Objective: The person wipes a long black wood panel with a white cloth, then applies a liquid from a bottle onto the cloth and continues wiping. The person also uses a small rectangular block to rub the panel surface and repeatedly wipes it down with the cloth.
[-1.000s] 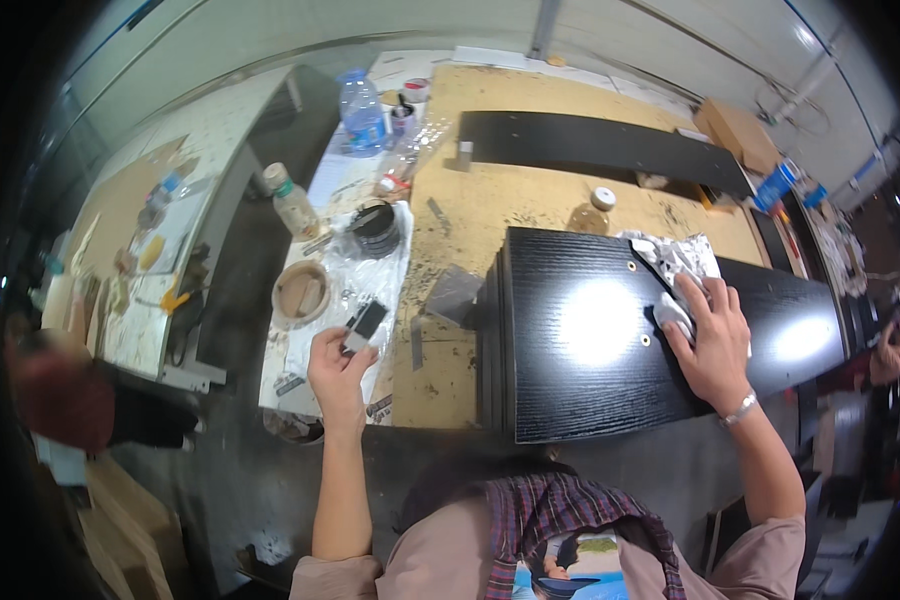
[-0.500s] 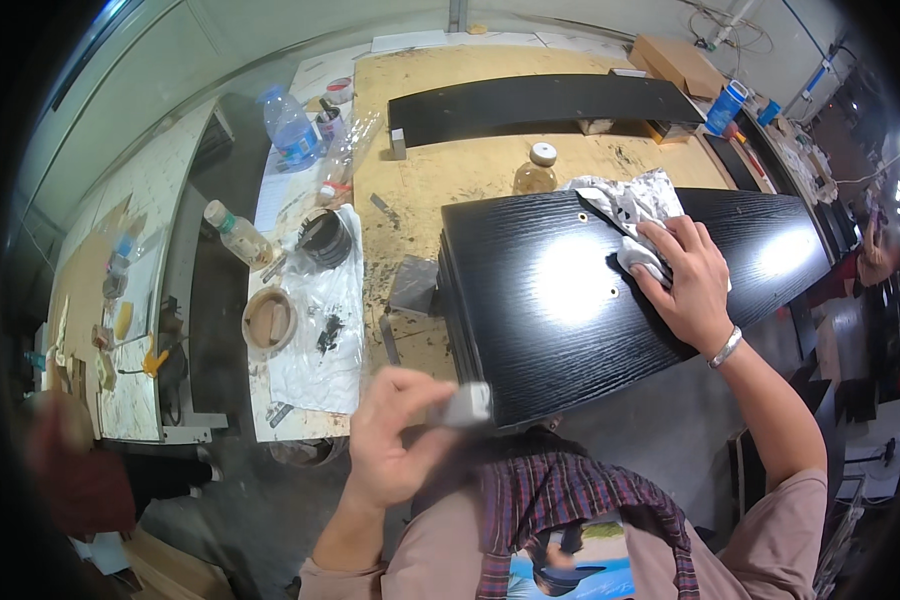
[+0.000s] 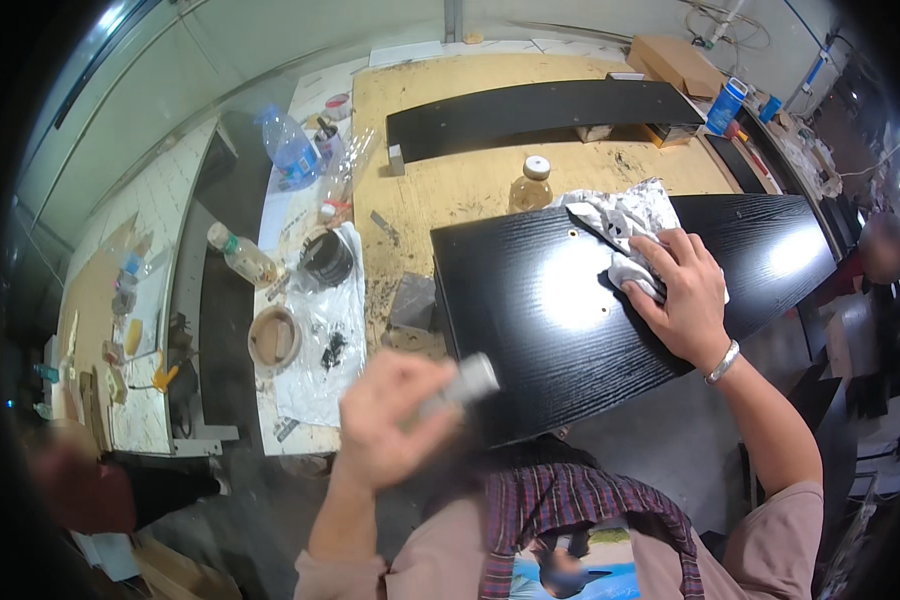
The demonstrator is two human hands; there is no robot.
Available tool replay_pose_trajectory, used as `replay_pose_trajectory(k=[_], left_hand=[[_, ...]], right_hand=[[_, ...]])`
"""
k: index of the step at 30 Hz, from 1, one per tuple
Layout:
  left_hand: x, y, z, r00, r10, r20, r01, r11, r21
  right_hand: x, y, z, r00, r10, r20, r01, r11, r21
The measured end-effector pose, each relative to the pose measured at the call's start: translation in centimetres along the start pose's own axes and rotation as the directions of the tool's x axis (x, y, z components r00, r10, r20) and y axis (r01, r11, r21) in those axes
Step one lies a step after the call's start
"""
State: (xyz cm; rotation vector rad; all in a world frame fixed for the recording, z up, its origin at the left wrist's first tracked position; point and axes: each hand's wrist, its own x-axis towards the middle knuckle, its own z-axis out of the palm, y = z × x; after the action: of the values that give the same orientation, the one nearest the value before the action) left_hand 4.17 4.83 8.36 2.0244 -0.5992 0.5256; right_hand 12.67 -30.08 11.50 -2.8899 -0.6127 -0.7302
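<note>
At the lower edge, the person's clothing carries a coloured print (image 3: 573,566) below a checked cloth (image 3: 580,497); any lettering in the print is too small to read.

The left hand (image 3: 390,410), blurred, grasps a pale block (image 3: 462,384) between thumb and fingers, near the left edge of a black board (image 3: 540,365); whether the block touches the board cannot be told. The right hand (image 3: 686,300), with a silver bracelet (image 3: 722,362) at its wrist, rests on the board, fingers and thumb closed around part of a bunched white cloth (image 3: 645,205). The board, wood-grained and glossy, lies at the right front of the workbench (image 3: 415,207).

Left of the board, a plastic sheet (image 3: 305,390) lies beside a tape roll (image 3: 274,337), with a black-stained tub (image 3: 327,258) near its far end. Next to the tub leans a green-necked bottle (image 3: 242,256). Just beyond the board stands a white-capped jar (image 3: 530,190) of amber liquid.

Farther off lies a large clear bottle (image 3: 288,145) whose coloured label is unreadable. A second black board (image 3: 545,110) rests on small supports. At the far right, a blue bottle (image 3: 725,108) bears pale markings, too small to read, near a cardboard box (image 3: 675,66).
</note>
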Motion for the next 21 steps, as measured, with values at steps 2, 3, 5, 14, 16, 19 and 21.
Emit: replay_pose_trajectory(k=[2,3,5,14,16,19,21], left_hand=[[0.9,-0.1,0.0,0.998,0.02,0.055,-0.022,0.999,0.037],[1.8,-1.2,0.4,0.999,0.031,0.032,-0.035,0.993,0.112],[4.9,-4.1,0.4,0.997,-0.06,-0.04,0.066,0.981,0.183],[6.3,-6.0,0.0,0.983,-0.176,-0.042,0.178,0.982,0.063],[2.6,-2.8,-0.5,0.981,-0.146,0.124,0.149,0.989,-0.022],[-0.8,0.2,-3.4,0.89,0.006,0.456,0.158,0.933,-0.322],[-1.0,0.6,-4.1,0.922,-0.065,0.382,0.129,0.981,-0.143]], right_hand=[[0.2,0.2,-0.1,1.0,0.018,0.001,-0.018,1.0,-0.005],[0.0,0.2,-0.1,1.0,0.026,0.004,-0.026,1.0,-0.009],[0.2,-0.1,-0.1,1.0,0.018,0.007,-0.019,1.0,0.005],[0.3,-0.2,-0.3,0.999,0.033,-0.002,-0.033,0.999,0.025],[-0.1,0.3,-0.1,0.999,0.053,0.007,-0.053,0.998,0.015],[0.2,0.1,-0.2,0.999,0.039,-0.005,-0.039,0.999,0.035],[0.2,0.0,0.0,1.0,0.014,-0.02,-0.013,0.999,0.038]])
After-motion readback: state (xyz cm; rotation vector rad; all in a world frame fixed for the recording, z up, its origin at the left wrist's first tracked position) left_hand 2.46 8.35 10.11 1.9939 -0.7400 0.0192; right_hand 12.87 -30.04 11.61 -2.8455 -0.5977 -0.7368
